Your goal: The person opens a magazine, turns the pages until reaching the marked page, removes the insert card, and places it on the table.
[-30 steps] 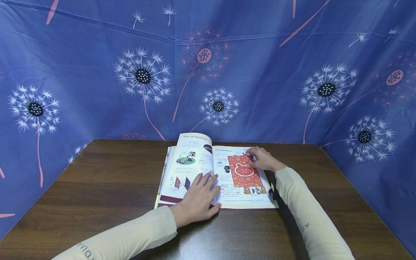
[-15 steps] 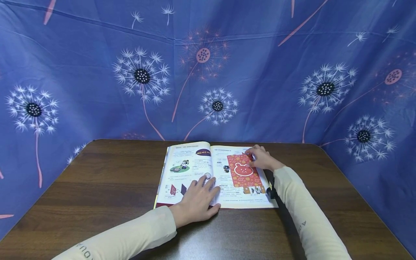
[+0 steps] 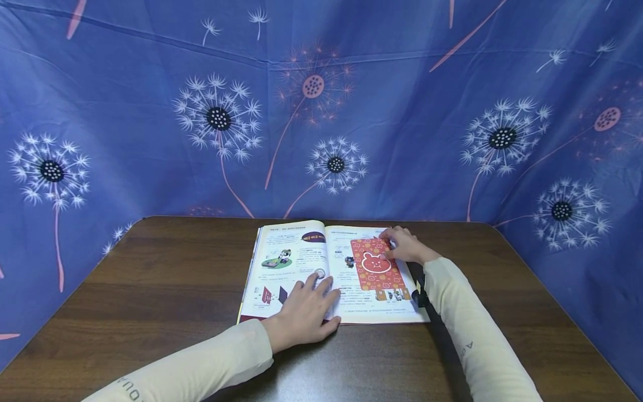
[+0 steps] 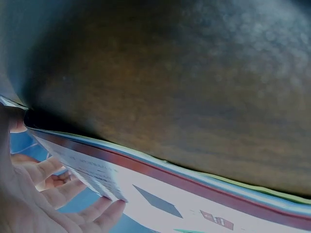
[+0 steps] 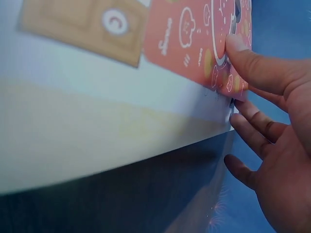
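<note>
An open book [image 3: 296,245] with printed pages lies on the table. My left hand [image 3: 307,312] rests with spread fingers on the lower part of its left page, close to the spine. In the left wrist view, those fingers [image 4: 104,213] lie against the page, over the book's edge. A red envelope [image 3: 369,276] with a white-outlined bear lies on the right page. My right hand [image 3: 408,247] pinches its upper right edge. In the right wrist view, the thumb [image 5: 262,68] presses on the envelope's face while other fingers reach behind its edge; part of their contact is hidden.
The dark wooden table [image 3: 166,290] extends around the book on both sides and in front. Behind it hangs a blue cloth [image 3: 397,111] with a dandelion print. A black strap-like item [image 3: 419,293] sits at the right wrist.
The raised left page has come down and now lies flatter on the left side of the book. Both hands and the red envelope have stayed nearly in place.
</note>
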`<state>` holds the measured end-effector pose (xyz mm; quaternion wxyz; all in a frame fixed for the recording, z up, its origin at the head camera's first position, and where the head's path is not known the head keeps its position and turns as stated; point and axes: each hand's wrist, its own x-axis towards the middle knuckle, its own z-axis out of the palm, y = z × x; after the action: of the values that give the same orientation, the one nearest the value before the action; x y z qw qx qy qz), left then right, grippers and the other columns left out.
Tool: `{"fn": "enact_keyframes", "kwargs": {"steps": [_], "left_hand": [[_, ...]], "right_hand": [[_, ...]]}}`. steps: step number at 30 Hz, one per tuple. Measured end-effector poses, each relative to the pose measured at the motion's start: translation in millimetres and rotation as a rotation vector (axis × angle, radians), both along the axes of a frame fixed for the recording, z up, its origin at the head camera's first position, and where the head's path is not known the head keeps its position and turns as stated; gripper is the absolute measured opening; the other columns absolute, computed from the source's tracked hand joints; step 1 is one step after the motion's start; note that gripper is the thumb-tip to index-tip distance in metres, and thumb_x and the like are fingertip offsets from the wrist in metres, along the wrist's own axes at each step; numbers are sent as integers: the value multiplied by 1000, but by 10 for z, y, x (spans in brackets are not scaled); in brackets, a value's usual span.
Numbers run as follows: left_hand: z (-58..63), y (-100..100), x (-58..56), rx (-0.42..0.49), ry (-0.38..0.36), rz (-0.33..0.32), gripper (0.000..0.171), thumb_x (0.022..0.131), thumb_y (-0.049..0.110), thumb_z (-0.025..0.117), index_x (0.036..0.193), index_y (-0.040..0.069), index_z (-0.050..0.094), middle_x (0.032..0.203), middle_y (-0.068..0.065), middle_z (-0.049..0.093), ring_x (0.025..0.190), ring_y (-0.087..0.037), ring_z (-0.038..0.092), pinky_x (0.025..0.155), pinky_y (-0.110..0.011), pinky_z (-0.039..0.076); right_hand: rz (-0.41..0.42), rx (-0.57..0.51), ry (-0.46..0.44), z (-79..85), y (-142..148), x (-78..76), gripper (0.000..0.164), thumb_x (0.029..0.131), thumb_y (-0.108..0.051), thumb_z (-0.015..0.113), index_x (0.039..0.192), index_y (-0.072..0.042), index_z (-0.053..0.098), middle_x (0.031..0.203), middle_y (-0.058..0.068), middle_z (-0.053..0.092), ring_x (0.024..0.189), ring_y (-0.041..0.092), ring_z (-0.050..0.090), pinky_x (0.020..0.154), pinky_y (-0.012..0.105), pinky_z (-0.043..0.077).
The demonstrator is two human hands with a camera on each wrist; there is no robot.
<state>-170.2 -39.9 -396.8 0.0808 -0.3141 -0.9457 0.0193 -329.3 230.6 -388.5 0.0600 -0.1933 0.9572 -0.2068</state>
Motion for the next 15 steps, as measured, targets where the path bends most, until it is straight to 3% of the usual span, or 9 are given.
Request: {"fn": "enact_keyframes", "kwargs": {"steps": [8,15], "left_hand": [[7,10,4,2,-18,9,54,85,54,47,128,21,49,137,-8,46,125,-35,41,90,-51,43],[7,15,6,-2,-9,7,54,85,54,47,127,21,50,136,-8,47,125,-35,42,89,-50,44]], "right_hand": [[-17,-26,10,1,0,-9,44,78,-19,70,116,0,57,110,18,52,102,32,45,89,57,30],[-2,-103,32,-2,0,-10,44,75,-14,72,112,5,58,104,18,52,90,28,49,80,41,41]]}}
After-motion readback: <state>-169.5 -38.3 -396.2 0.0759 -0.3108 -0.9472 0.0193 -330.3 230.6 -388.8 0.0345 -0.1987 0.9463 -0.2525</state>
